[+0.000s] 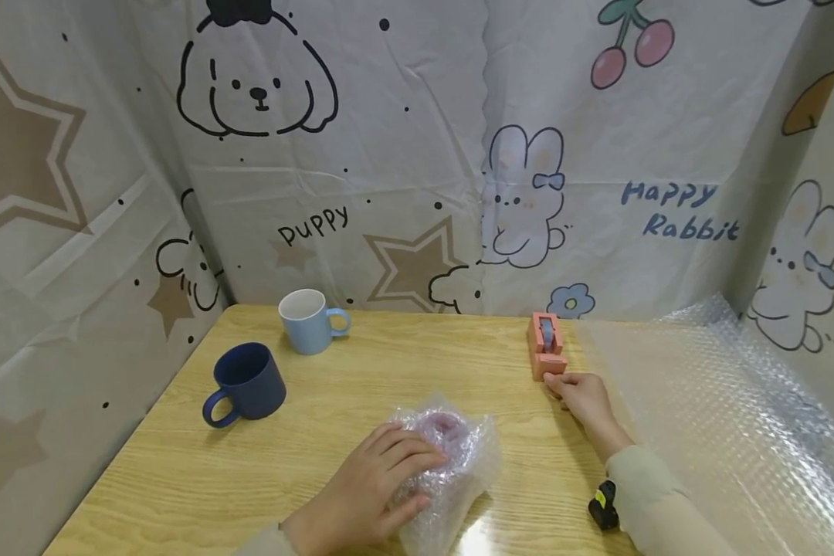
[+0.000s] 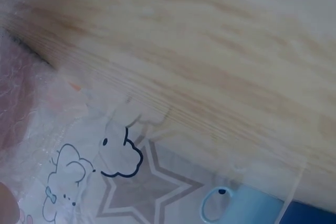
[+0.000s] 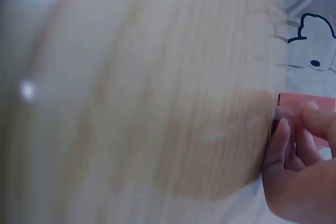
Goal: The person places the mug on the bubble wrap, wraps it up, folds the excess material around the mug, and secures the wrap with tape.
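Observation:
A pinkish round object in bubble wrap lies on the table near the front; its exact kind is hard to tell through the wrap. My left hand rests on its left side, fingers extended over the wrap and thumb apart. In the left wrist view, the bubble wrap fills the left edge. At the back right, my right hand is at the front end of a coral tape dispenser. The right wrist view shows thumb and fingers pinching a clear strip of tape beside the dispenser.
A dark blue mug and a light blue mug stand at the back left of the wooden table. A large bubble wrap sheet covers the right side. Printed cloth hangs behind the table.

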Available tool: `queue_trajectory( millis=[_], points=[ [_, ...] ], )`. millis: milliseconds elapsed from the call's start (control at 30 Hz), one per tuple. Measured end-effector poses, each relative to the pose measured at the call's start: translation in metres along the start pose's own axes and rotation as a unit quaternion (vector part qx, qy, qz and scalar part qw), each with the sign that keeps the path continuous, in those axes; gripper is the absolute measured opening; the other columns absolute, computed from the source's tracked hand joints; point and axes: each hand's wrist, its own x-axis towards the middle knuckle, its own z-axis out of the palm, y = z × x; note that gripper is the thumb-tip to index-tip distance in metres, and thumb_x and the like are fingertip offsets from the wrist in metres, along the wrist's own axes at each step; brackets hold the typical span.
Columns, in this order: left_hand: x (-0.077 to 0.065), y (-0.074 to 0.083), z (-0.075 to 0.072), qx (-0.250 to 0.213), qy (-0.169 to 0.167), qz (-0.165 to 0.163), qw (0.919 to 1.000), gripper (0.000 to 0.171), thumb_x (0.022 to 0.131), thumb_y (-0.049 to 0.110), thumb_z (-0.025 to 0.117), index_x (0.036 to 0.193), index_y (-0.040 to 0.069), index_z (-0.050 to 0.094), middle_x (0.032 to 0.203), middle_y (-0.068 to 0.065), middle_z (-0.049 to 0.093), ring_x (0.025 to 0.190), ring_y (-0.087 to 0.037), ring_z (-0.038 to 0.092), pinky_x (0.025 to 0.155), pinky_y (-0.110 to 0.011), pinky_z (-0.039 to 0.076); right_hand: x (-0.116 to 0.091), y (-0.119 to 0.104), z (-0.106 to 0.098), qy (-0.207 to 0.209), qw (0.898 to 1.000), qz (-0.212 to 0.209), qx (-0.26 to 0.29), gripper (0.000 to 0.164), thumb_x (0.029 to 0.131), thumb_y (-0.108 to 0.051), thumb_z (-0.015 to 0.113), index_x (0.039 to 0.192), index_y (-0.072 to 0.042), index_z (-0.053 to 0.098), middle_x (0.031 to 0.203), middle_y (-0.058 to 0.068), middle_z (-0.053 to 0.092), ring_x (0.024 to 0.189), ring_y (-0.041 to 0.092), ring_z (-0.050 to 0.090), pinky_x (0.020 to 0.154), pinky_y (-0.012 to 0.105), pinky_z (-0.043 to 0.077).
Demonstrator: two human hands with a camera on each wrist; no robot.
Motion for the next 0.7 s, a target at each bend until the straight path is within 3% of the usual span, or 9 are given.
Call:
queue_trajectory(
  millis=[200,367,533,700],
  points=[
    [0.000,-0.001,-0.001,0.007,0.012,0.016,0.9998,0.039,0.102,0.039,0.052,0.136,0.021,0.056,0.133,0.010,0.056,0.125,-0.012,0.048,0.113,-0.037,0.032,-0.004,-0.005,-0.005,-0.049,0.997,0.017,0.056,0.046,0.099,-0.027,0.062,0.118,0.015,0.061,0.094,0.008,0.071,0.072,0.008,0.056,0.059,0.021,0.048],
    [0.001,-0.002,-0.001,0.020,0.017,0.023,0.9994,0.039,0.102,0.040,0.050,0.135,0.020,0.057,0.131,0.009,0.058,0.124,-0.014,0.050,0.113,-0.039,0.032,-0.011,-0.015,-0.015,-0.068,0.992,0.037,0.095,0.058,0.101,-0.038,0.055,0.133,0.010,0.052,0.115,0.016,0.065,0.095,0.020,0.059,0.074,0.027,0.049],
    [0.002,-0.002,-0.001,0.019,0.018,0.026,0.9993,0.039,0.102,0.040,0.050,0.135,0.019,0.057,0.130,0.008,0.058,0.123,-0.014,0.050,0.113,-0.038,0.031,-0.020,-0.033,-0.029,-0.075,0.993,0.010,0.092,0.060,0.103,-0.040,0.050,0.139,0.008,0.048,0.137,0.025,0.050,0.121,0.036,0.050,0.090,0.040,0.046],
    [0.002,-0.002,0.000,0.013,0.018,0.023,0.9995,0.039,0.102,0.040,0.050,0.135,0.020,0.058,0.130,0.009,0.058,0.123,-0.013,0.050,0.113,-0.038,0.031,-0.030,-0.049,-0.040,-0.075,0.994,-0.023,0.081,0.056,0.102,-0.036,0.053,0.136,0.008,0.050,0.133,0.022,0.053,0.118,0.033,0.050,0.091,0.040,0.045]
  ],
)
